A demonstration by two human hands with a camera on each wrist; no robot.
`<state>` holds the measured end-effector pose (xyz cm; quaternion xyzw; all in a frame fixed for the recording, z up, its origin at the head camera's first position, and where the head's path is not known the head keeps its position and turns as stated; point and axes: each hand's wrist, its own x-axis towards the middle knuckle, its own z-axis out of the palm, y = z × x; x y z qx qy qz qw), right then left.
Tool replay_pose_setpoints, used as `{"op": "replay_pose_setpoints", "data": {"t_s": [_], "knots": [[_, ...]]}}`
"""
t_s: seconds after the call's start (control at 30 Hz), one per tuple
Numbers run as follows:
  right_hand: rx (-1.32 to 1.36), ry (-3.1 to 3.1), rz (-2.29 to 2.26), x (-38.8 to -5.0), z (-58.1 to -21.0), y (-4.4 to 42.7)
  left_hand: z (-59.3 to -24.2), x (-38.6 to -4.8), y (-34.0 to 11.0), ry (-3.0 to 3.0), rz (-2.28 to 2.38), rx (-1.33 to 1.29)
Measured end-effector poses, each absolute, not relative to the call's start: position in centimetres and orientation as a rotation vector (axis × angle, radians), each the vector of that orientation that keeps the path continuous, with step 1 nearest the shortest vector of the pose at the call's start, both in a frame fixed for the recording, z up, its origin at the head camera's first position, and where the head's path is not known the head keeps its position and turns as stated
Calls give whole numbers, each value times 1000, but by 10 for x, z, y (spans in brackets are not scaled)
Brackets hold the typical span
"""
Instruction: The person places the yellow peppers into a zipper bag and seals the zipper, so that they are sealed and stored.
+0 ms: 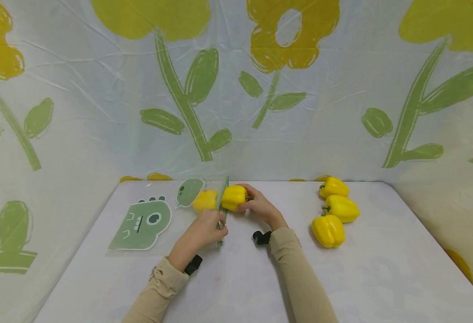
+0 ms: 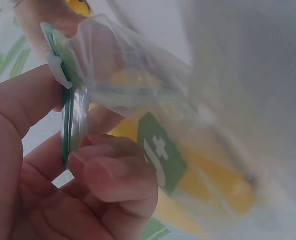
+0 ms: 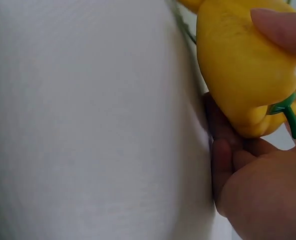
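Note:
A clear zip bag (image 1: pixel 142 224) with a green dinosaur print lies on its side, its green-edged mouth facing right. One yellow pepper (image 1: pixel 205 201) shows through the film inside it. My left hand (image 1: pixel 205 229) pinches the mouth's edge; in the left wrist view its fingers (image 2: pixel 113 170) curl round the green zip strip (image 2: pixel 68 125). My right hand (image 1: pixel 261 207) grips a second yellow pepper (image 1: pixel 234 198) at the bag's mouth, stem toward the palm. In the right wrist view the thumb lies on top of this pepper (image 3: pixel 242 65) and other fingers are beneath it.
Three yellow peppers, the back one (image 1: pixel 335 187), the middle one (image 1: pixel 343 208) and the front one (image 1: pixel 328 231), lie on the white table (image 1: pixel 386 251) to the right. A flower-printed curtain (image 1: pixel 317 116) stands behind the table. Black wrist cameras sit beneath both wrists.

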<state>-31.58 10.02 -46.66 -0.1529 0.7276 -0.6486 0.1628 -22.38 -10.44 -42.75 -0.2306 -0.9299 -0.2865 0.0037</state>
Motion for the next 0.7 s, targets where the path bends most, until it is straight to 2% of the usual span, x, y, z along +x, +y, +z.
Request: {"op": "replay_pose_setpoints", "data": {"t_s": [0.4,0.7], "knots": [[-424,2167,-1729,-317,-462,80,-424,-228,-106,-2905,-780,-771],[-469,1999,-1792,-325,-467,72,-426,-226,-110,-2907,-788,-831]]}}
